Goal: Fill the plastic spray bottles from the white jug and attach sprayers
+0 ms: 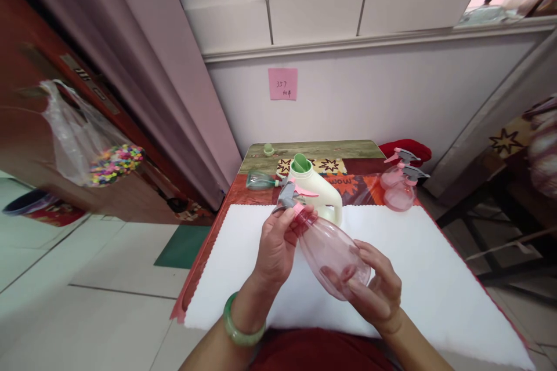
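I hold a clear pink spray bottle (327, 248) tilted over the white cloth (435, 278). My right hand (378, 288) cups the bottle's round base from below, fingers wrapped round it. My left hand (278, 243), with a green bangle on its wrist, pinches the pink collar under the grey spray head (287, 197) at the bottle's neck. Just behind the bottle stands a cream jug (319, 191) with an open green spout.
Two more pink spray bottles (399, 185) stand at the table's right rear. A green-tinted bottle (261, 181) lies on its side at the left rear, with a small green cap (268, 149) beyond. A pink note (282, 83) hangs on the wall. A plastic bag (87, 145) hangs at left.
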`<state>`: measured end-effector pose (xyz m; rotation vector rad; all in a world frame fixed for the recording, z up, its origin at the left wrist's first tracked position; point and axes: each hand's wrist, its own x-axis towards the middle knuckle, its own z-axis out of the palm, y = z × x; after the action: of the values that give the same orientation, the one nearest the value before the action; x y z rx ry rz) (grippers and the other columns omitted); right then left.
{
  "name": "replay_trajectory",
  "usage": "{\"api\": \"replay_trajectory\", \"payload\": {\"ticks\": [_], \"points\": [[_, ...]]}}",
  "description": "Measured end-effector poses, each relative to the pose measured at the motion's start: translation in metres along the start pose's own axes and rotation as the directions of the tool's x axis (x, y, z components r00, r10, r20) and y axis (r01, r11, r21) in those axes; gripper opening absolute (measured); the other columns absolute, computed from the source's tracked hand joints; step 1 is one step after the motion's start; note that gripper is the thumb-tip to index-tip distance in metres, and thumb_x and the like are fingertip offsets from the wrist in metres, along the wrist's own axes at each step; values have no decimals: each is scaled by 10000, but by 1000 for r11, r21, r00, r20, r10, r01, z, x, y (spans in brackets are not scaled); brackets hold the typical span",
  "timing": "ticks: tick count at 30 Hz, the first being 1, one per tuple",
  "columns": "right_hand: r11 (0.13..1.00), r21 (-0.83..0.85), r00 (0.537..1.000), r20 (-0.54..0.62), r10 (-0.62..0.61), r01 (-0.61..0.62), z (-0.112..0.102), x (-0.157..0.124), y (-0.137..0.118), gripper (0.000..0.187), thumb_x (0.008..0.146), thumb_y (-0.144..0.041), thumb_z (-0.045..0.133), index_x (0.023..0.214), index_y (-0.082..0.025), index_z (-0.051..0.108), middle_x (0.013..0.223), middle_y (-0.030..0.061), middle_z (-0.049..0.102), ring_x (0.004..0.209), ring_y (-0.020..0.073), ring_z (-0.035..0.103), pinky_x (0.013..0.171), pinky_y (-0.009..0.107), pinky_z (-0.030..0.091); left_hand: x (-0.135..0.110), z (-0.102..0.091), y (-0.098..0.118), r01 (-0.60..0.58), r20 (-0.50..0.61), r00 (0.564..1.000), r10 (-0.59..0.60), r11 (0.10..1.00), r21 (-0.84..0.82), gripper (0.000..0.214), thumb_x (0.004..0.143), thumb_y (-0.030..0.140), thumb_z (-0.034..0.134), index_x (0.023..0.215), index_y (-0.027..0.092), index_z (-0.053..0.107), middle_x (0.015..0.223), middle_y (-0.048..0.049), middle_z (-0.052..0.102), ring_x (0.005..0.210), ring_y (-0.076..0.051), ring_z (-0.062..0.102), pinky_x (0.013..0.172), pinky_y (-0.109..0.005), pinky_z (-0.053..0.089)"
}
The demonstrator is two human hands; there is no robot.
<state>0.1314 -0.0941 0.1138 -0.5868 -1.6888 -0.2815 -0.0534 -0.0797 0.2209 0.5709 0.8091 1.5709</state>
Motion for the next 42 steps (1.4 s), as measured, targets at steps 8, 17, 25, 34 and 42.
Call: {"api": "replay_trajectory", "payload": {"ticks": [8, 17, 25, 34, 42], "points": [[999, -14, 999, 42, -28, 29, -4, 12, -1, 557, 582, -15, 945, 984, -251, 640, 1530, 60, 472, 1271, 274, 626, 893, 468, 676, -2, -3, 2, -55, 51, 997, 51, 996, 70, 189, 847, 308, 739, 929, 140, 765, 904, -106, 794, 874, -221, 739, 942, -380, 534], [994, -99, 998, 45, 43, -39, -4, 16, -8, 583, 623, -169, 969, 1051, -226, 577, 1458, 130, 531, 1180, 258, 678, 813, 397, 699, -1, -2, 8, -129, 141, 984, 110, 983, 132, 176, 851, 288, 677, 965, 165, 729, 901, -106, 786, 904, -260, 738, 970, -430, 509], [996, -73, 996, 78, 47, -41, 1, 14, -10, 664, 647, -119, 934, 1176, -310, 582, 1508, 89, 466, 1206, 264, 660, 842, 425, 696, -5, 4, 6, -200, 10, 980, 201, 970, 137, 280, 864, 446, 725, 897, 169, 758, 918, -96, 780, 931, -266, 751, 994, -438, 513], [992, -128, 997, 69, 26, -17, 5, 6, -8, 680, 655, -133, 928, 1206, -336, 584, 1546, 73, 447, 1197, 267, 656, 833, 439, 691, -8, 6, -6, -85, -63, 994, 86, 996, 8, 284, 851, 448, 762, 908, 169, 767, 921, -102, 787, 929, -240, 739, 920, -409, 547], [902, 56, 902, 96, 422, -428, 6, 12, -28, 932, 680, -418, 919, 1459, -267, 429, 1375, 174, 610, 1031, 293, 724, 702, 397, 681, -10, 8, -7, -96, 38, 995, 96, 995, 10, 308, 850, 474, 759, 939, 180, 766, 933, -100, 800, 971, -265, 747, 995, -433, 508]]}}
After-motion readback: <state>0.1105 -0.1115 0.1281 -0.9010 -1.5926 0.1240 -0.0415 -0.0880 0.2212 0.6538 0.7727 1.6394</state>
